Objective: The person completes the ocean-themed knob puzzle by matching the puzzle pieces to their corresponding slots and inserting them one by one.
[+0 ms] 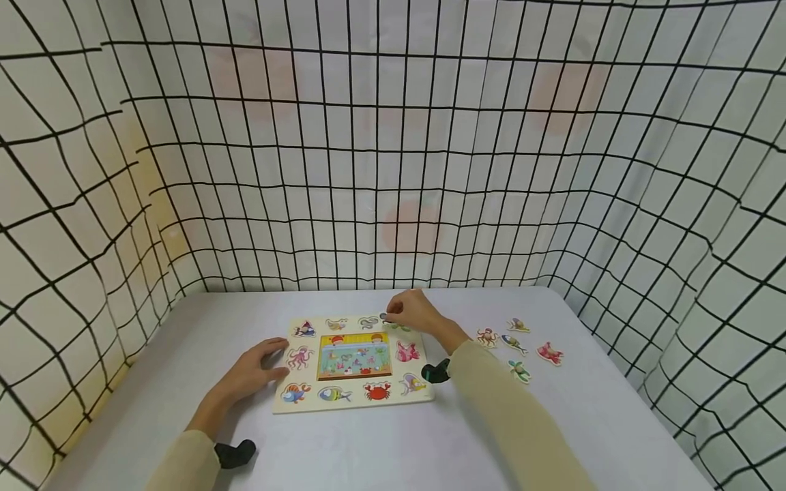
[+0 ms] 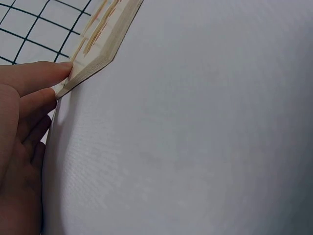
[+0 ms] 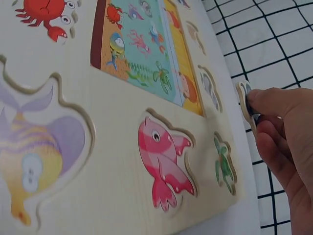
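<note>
A light wooden puzzle board (image 1: pixel 353 404) with sea-animal recesses lies on the table. At its left edge rests my left hand (image 1: pixel 250 368), thumb and fingers spread apart. The left wrist view shows the fingers touching the board's edge (image 2: pixel 100 58). Over the far right part of the board, my right hand (image 1: pixel 417 312) pinches a small dark puzzle piece (image 3: pixel 244 98) between thumb and fingers. The piece is held on edge, and its picture is mostly hidden. Near it are a grey recess (image 3: pixel 209 88), a green turtle (image 3: pixel 224 166) and a pink animal (image 3: pixel 159 161).
Several loose puzzle pieces lie right of the board, among them an octopus (image 1: pixel 487 337), a striped fish (image 1: pixel 513 344), a green turtle (image 1: pixel 519 371) and a red-pink animal (image 1: pixel 549 354). Black netting (image 1: pixel 393 150) encloses the white table (image 1: pixel 344 450) at the back and sides.
</note>
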The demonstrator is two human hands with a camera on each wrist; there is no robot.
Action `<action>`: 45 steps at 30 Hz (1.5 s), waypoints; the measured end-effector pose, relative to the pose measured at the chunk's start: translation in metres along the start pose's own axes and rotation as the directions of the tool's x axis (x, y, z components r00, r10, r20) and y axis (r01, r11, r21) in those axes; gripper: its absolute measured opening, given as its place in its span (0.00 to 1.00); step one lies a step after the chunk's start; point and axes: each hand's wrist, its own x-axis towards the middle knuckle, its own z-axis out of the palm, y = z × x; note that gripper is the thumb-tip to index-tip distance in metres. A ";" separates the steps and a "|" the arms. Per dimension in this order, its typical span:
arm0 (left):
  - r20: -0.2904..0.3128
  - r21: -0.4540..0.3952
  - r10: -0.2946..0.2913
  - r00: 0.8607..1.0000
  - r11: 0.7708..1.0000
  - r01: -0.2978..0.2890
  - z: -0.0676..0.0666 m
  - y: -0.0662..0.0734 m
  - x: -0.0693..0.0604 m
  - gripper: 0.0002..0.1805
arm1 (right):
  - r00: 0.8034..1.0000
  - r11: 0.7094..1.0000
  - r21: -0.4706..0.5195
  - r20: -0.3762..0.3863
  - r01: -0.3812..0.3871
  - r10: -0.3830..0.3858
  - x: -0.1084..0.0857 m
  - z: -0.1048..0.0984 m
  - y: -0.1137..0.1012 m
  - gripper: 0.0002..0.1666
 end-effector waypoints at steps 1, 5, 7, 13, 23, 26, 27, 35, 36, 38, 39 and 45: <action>-0.001 -0.001 -0.003 1.000 1.000 0.003 0.000 -0.001 0.000 0.36 | 1.000 1.000 0.001 0.001 0.001 -0.001 0.002 0.002 -0.001 0.06; -0.006 -0.009 0.003 1.000 1.000 -0.004 -0.001 -0.001 0.000 0.36 | 1.000 1.000 0.002 0.010 -0.019 0.019 0.009 0.009 -0.007 0.06; -0.004 -0.010 0.011 1.000 1.000 -0.011 -0.002 -0.001 -0.001 0.36 | 1.000 1.000 0.001 0.014 -0.028 0.028 0.012 0.012 -0.008 0.06; 0.001 -0.008 0.008 1.000 1.000 -0.008 -0.002 0.001 -0.001 0.36 | 0.999 0.998 0.024 0.013 -0.052 0.052 0.020 0.021 -0.010 0.06; -0.001 -0.014 0.000 1.000 1.000 0.000 -0.002 0.004 0.002 0.36 | 0.997 0.997 0.017 0.021 -0.080 0.080 0.028 0.038 -0.012 0.07; -0.004 -0.009 -0.003 1.000 1.000 0.003 -0.003 0.003 0.001 0.36 | 0.996 0.996 0.012 0.023 -0.088 0.087 0.032 0.044 -0.013 0.08; -0.006 -0.013 -0.008 1.000 1.000 0.008 -0.003 0.003 0.001 0.36 | 0.996 0.996 0.008 0.023 -0.091 0.091 0.033 0.046 -0.013 0.08; -0.008 -0.003 -0.022 1.000 1.000 0.022 -0.005 -0.002 -0.001 0.36 | 0.991 0.991 -0.026 0.035 -0.132 0.133 0.037 0.055 -0.015 0.08; -0.010 -0.006 -0.026 1.000 1.000 0.026 -0.006 -0.003 -0.001 0.36 | 0.991 0.991 -0.028 0.037 -0.128 0.129 0.037 0.055 -0.016 0.08; -0.013 -0.001 -0.025 1.000 1.000 0.025 -0.006 -0.003 -0.002 0.36 | 0.991 0.992 -0.032 0.040 -0.125 0.126 0.038 0.055 -0.017 0.08; -0.013 0.003 -0.026 1.000 1.000 0.026 -0.007 -0.004 -0.002 0.36 | 0.991 0.992 -0.032 0.042 -0.124 0.125 0.038 0.055 -0.017 0.08; -0.009 -0.012 -0.040 0.999 0.999 0.040 -0.002 0.000 -0.002 0.36 | 0.983 0.984 -0.011 0.053 -0.176 0.176 0.033 0.056 -0.014 0.10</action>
